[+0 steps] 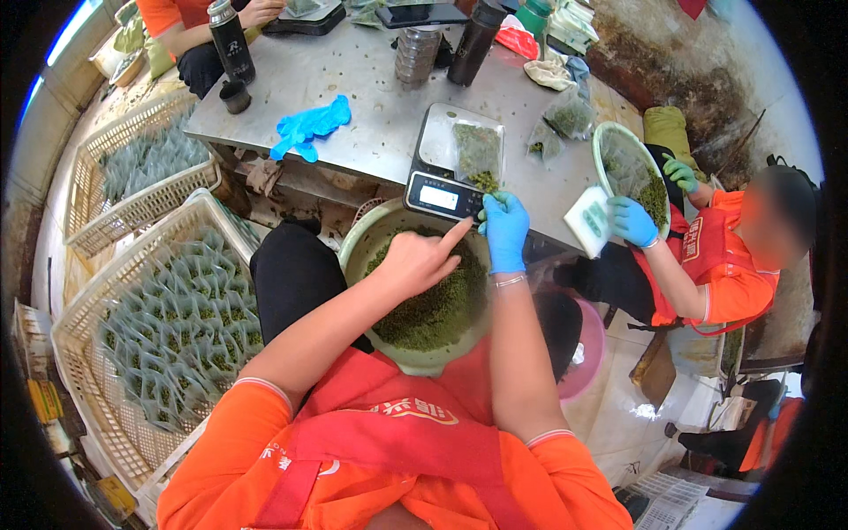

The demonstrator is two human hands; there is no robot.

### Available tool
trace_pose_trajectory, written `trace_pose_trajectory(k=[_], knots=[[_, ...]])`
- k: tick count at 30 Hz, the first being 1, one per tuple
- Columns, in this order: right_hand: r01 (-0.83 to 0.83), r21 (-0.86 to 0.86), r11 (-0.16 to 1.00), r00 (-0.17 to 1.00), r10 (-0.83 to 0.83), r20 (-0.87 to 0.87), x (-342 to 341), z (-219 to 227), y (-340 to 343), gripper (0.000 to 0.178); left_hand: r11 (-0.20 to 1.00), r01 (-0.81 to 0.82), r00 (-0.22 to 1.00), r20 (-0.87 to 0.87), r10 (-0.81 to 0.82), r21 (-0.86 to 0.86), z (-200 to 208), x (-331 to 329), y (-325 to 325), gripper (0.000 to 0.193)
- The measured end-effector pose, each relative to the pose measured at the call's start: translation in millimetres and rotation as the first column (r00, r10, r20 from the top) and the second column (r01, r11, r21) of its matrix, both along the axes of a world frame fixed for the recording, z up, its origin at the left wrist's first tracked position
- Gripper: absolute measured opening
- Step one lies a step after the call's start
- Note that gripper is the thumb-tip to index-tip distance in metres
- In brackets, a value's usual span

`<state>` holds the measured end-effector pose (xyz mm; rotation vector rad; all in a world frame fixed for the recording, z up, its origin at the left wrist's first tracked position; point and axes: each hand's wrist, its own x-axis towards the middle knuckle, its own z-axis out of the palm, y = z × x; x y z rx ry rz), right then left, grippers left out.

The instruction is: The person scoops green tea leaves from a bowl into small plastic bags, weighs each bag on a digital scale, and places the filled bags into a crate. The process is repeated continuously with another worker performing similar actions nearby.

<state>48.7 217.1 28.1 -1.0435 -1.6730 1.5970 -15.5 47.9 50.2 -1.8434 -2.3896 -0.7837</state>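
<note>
My left hand (422,261) is bare; its index finger stretches to the button panel of a digital scale (433,141), the other fingers curled and holding nothing. In a blue glove, my right hand (505,231) is closed at the scale's right front corner, with green bits showing at its fingertips. A clear bag (478,148) of green plant pieces lies on the weighing plate, and loose yellow-green pieces (484,181) sit at its near end. Below both hands, a pale green basin (353,265) holds a heap of small green plant pieces (433,309).
Crates (84,353) of filled bags stand left. The metal table (371,115) carries a blue glove (311,126), a flask (231,44), a jar (417,55) and more bags (568,115). At right, a co-worker (707,256) holds a basin (609,141) and white block-like object (586,221). A pink basin (590,344) is below.
</note>
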Motion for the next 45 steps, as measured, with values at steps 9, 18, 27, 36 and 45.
trace_pose_trajectory(k=[9,18,27,36,45], knots=[[-0.104,-0.098,0.990,0.994,0.101,-0.034,23,19,-12,0.013,0.993,-0.057,0.977,-0.208,0.034,-0.108,4,-32,86,0.070],[-0.247,-0.248,0.937,0.952,0.186,-0.245,62,42,-30,0.011,0.941,-0.135,0.981,-0.172,0.084,-0.311,13,-37,84,0.066],[-0.505,0.157,0.849,0.861,0.482,0.163,65,28,-60,0.016,0.988,0.125,0.708,0.706,-0.028,-0.086,3,-13,-32,0.029],[-0.455,0.557,0.695,0.865,0.195,0.463,56,4,-89,0.013,0.973,-0.061,0.805,0.587,-0.082,0.221,-27,11,-48,0.016],[-0.317,-0.165,0.934,0.947,0.323,0.005,64,7,-68,0.016,0.999,-0.040,0.575,0.818,0.005,0.022,-18,10,-51,0.019]])
